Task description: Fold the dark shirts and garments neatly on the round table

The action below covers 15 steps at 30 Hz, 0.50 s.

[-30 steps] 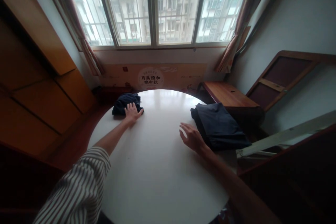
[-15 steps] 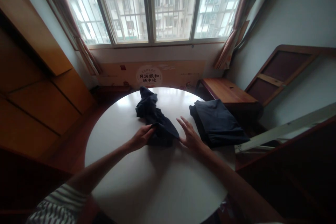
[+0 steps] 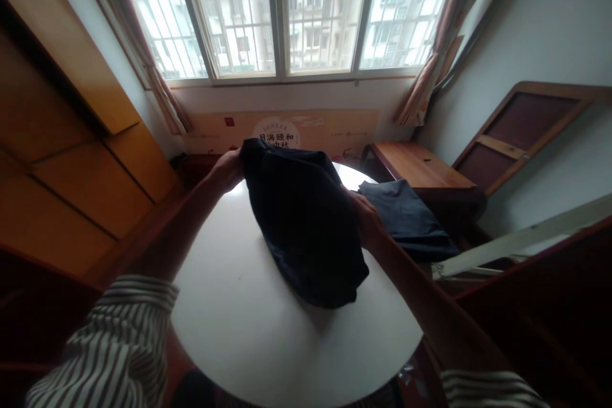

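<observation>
The dark cloth [image 3: 303, 223] at centre looks soft and matt — the folded cloth [image 3: 414, 220], towards four o'clock, smoother. The white tabletop [image 3: 229, 293] is smooth and glossy (its one-o'clock rim shines). At three, the bench [image 3: 421, 167] is smooth wood; at nine, the cabinet [image 3: 81, 182] — wood-like, faintly sheeny.

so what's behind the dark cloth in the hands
Beyond the dark cloth, the banner shows above it, its lower lettering partly covered. The white table shows on either side. The stretch of tabletop directly behind the cloth cannot be seen.
</observation>
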Motion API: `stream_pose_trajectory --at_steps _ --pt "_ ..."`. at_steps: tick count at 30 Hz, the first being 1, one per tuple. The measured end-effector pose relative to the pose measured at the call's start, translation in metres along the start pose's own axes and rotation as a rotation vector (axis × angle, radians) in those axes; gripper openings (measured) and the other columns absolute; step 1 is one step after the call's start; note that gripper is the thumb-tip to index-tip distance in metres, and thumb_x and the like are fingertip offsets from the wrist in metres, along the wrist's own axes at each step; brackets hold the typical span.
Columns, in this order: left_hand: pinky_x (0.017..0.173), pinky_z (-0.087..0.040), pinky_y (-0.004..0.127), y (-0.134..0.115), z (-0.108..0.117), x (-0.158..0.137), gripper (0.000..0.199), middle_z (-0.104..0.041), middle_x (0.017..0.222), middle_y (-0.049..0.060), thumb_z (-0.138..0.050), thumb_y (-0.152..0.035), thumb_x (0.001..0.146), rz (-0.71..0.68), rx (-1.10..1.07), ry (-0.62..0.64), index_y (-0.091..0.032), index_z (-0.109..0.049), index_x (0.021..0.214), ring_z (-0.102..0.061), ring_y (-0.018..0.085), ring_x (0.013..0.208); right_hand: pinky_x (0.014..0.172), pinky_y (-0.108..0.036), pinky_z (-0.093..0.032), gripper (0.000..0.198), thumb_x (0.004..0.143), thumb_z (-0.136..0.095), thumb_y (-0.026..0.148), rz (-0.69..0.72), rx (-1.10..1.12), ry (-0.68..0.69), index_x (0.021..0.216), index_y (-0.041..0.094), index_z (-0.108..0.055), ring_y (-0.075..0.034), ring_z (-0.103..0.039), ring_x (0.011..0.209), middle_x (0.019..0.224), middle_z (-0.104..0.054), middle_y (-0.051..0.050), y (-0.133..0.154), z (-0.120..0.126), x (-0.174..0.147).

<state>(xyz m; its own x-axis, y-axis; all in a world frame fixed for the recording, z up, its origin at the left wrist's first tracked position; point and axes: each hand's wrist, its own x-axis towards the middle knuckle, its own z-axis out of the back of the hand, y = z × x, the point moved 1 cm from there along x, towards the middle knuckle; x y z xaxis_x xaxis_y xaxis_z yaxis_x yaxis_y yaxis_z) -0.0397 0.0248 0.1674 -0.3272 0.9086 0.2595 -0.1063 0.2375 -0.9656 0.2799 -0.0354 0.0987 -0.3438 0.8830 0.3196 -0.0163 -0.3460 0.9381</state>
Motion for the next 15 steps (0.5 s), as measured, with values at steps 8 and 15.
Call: stream_pose_trajectory --at_steps 8,15 --pt "0.065 -0.049 0.030 0.089 -0.019 -0.073 0.043 -0.069 0.072 0.006 -0.053 -0.056 0.086 0.081 0.525 0.428 -0.016 -0.066 0.081 -0.064 0.020 0.065 0.076 -0.035 -0.054 0.036 0.091 -0.055 0.045 -0.246 -0.378 0.132 0.113 0.019 -0.065 -0.021 -0.065 0.083 0.095 -0.069 -0.007 -0.088 0.005 -0.001" --pt "0.073 -0.049 0.029 0.100 -0.054 -0.136 0.064 -0.073 0.100 0.007 -0.068 -0.066 0.075 0.074 0.576 0.674 -0.018 -0.066 0.117 -0.067 0.025 0.087 0.091 -0.042 -0.051 0.046 0.084 -0.063 0.022 0.178 -0.447 0.190 0.129 0.022 -0.060 -0.025 -0.062 0.099 0.107 -0.063 -0.009 -0.074 -0.051 -0.027"
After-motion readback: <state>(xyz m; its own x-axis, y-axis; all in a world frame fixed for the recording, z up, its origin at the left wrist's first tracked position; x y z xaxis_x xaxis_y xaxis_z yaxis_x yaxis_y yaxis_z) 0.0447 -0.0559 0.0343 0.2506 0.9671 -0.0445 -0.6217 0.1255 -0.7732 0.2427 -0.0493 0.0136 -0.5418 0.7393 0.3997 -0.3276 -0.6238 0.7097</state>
